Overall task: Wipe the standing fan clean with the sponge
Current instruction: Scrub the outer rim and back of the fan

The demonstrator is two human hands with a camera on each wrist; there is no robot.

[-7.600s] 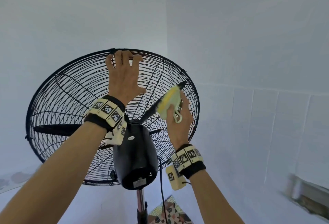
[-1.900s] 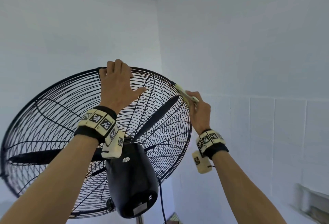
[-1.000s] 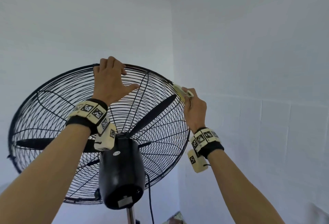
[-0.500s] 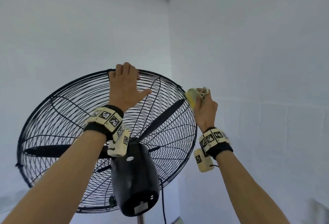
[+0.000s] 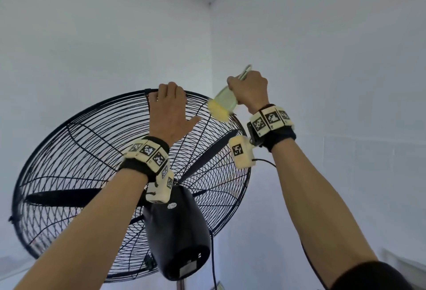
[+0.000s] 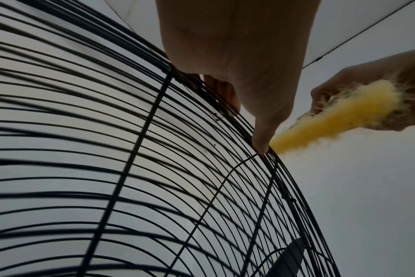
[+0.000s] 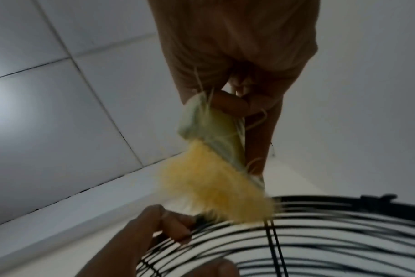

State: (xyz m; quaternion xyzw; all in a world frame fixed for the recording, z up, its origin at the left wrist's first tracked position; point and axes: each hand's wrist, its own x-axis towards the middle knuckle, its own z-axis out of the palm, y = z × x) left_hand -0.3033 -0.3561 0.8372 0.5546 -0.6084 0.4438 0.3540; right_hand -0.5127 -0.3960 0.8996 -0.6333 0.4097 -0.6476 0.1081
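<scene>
The black standing fan, motor housing [image 5: 177, 232] toward me, tilts its wire cage [image 5: 207, 99] away. My left hand [image 5: 170, 107] grips the cage's top rim, fingers curled over it and thumb [image 6: 261, 144] lying on the wires. My right hand [image 5: 250, 89] is raised just right of it, gripping the sponge [image 5: 222, 109], which has a pale green back and a fuzzy yellow face. The yellow face of the sponge [image 7: 213, 180] presses down on the top-right rim, close to the left thumb, and the sponge [image 6: 332, 123] shows beside that thumb. Dark blades [image 5: 62, 197] stand still inside the cage.
White walls meet in a corner [image 5: 211, 59] right behind the fan, the right one tiled lower down. A black power cord [image 5: 213, 266] hangs from the motor beside the metal pole [image 5: 181, 286].
My right hand has lifted the sponge from the cage's right side up onto the top rim, nearer my left hand, turning its yellow face downward. The left hand kept its grip.
</scene>
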